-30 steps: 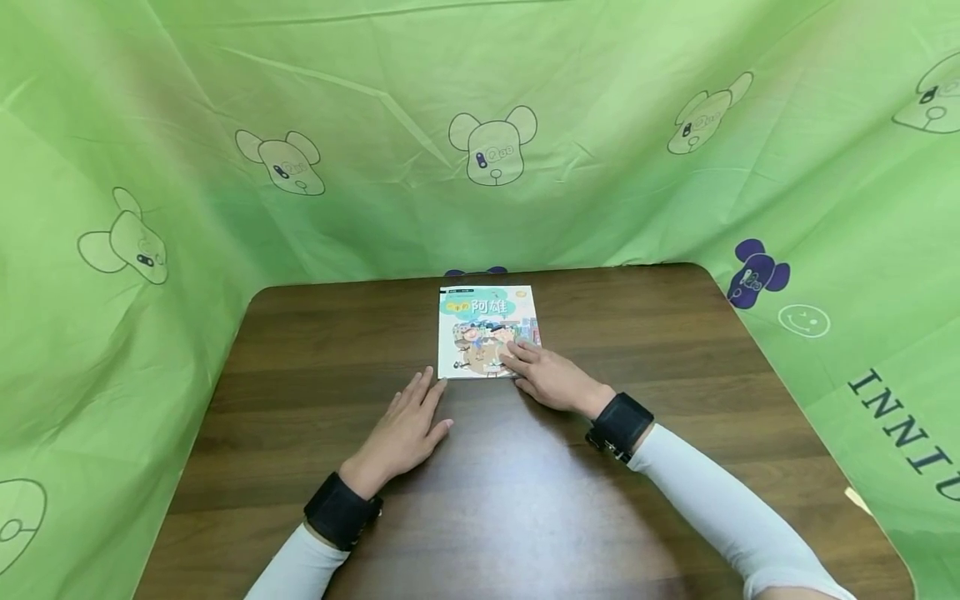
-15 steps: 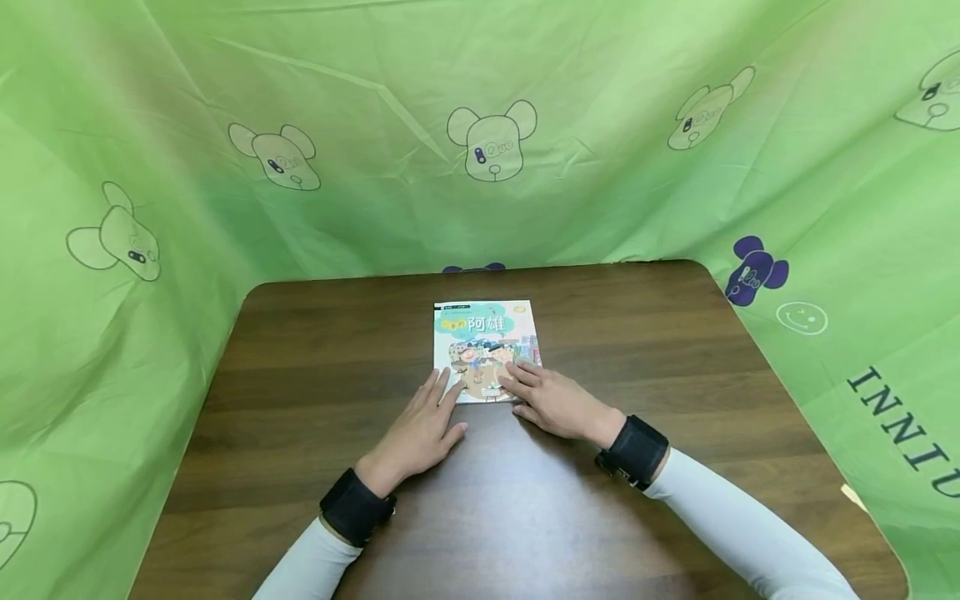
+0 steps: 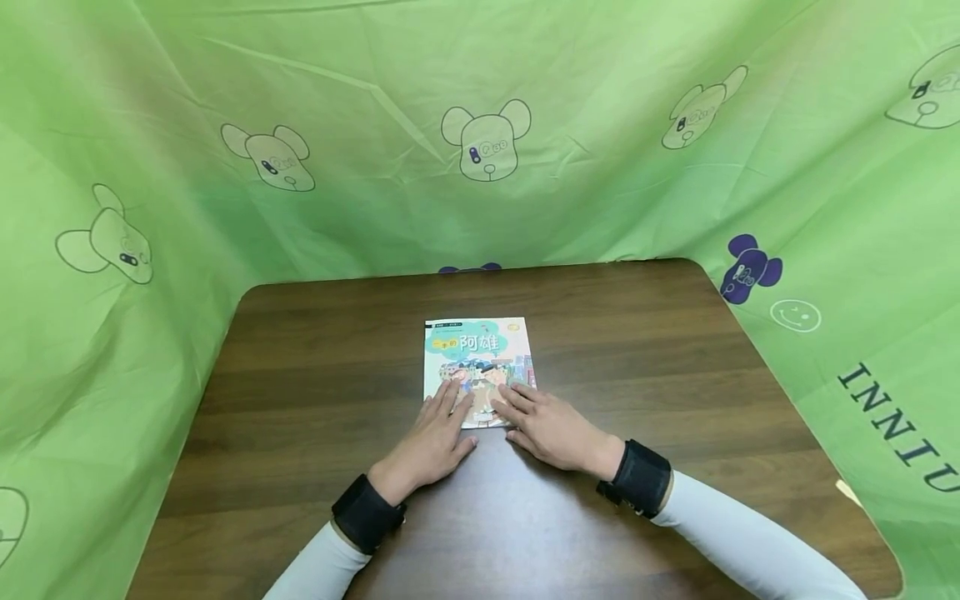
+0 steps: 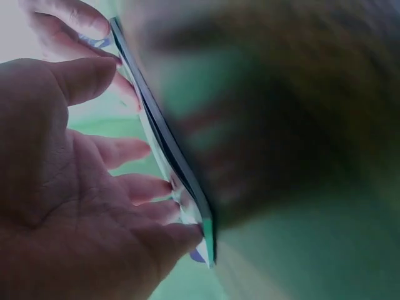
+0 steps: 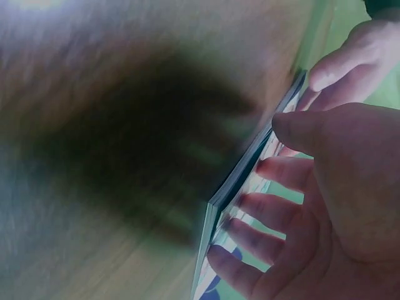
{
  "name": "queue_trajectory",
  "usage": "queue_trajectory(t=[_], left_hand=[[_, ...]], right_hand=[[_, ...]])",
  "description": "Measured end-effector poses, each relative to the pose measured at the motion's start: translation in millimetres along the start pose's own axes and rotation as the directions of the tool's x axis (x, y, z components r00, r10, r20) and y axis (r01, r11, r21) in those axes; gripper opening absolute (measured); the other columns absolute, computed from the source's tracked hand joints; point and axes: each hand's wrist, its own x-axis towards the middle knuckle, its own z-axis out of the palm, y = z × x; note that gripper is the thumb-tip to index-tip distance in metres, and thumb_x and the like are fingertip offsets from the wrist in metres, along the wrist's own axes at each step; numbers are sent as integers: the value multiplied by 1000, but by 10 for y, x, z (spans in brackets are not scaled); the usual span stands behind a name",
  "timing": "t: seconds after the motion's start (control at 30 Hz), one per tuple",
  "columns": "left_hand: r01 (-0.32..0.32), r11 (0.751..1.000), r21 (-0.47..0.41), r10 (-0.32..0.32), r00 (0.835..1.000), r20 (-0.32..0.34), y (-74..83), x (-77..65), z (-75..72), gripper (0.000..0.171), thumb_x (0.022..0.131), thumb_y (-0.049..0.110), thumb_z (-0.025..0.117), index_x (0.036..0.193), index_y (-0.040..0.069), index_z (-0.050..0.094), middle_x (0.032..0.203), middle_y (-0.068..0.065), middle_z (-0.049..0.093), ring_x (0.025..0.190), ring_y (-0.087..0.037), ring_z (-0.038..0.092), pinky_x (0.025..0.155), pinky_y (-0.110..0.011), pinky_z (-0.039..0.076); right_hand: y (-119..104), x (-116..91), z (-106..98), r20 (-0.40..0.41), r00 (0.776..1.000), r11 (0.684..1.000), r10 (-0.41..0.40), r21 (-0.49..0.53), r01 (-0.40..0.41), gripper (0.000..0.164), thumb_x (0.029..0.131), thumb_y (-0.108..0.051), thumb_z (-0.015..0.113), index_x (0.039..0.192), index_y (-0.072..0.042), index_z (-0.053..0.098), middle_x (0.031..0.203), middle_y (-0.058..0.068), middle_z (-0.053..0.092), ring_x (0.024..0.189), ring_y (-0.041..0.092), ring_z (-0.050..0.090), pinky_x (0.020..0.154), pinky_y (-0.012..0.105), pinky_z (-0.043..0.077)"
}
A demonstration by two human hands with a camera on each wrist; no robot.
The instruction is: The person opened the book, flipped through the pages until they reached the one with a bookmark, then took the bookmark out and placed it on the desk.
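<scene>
A thin picture book [image 3: 480, 342] with a white, teal and cartoon-printed cover lies flat and closed on the wooden table. On its near left corner rest the fingers of my left hand [image 3: 431, 446], spread and fairly straight. My right hand [image 3: 558, 432] lays its extended fingers over the near right part of the cover. Both thumbs sit off the near edge. From the left wrist view, the book's spine or edge [image 4: 165, 134] shows side-on with the left fingertips on the cover. The right wrist view has the book's edge [image 5: 234, 178] under the right fingertips.
The brown wooden table [image 3: 637, 333] has rounded far corners. A green curtain [image 3: 375, 208] printed with bear heads hangs around its back and sides. A small pale piece [image 3: 849, 492] shows at the table's right edge.
The book has slid toward me along the table under my right hand. My left hand has moved from beside the book's near corner onto its cover.
</scene>
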Motion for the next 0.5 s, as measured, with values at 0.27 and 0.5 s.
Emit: queue_trajectory(t=[0.27, 0.5], left_hand=[[42, 998, 48, -44, 998, 36, 69, 7, -2, 70, 100, 42, 48, 155, 4, 28, 163, -24, 11, 150, -37, 6, 115, -59, 18], [58, 996, 70, -62, 997, 51, 92, 29, -16, 70, 99, 42, 48, 154, 3, 31, 162, -24, 15, 149, -38, 9, 114, -59, 20]], right_hand=[[41, -31, -55, -12, 999, 998, -45, 47, 45, 58, 95, -31, 60, 146, -5, 49, 151, 21, 43, 137, 36, 42, 105, 50, 41], [142, -45, -108, 23, 999, 994, -30, 105, 27, 58, 92, -31, 65, 142, -4, 53, 151, 24, 41, 137, 40, 39, 104, 49, 42]])
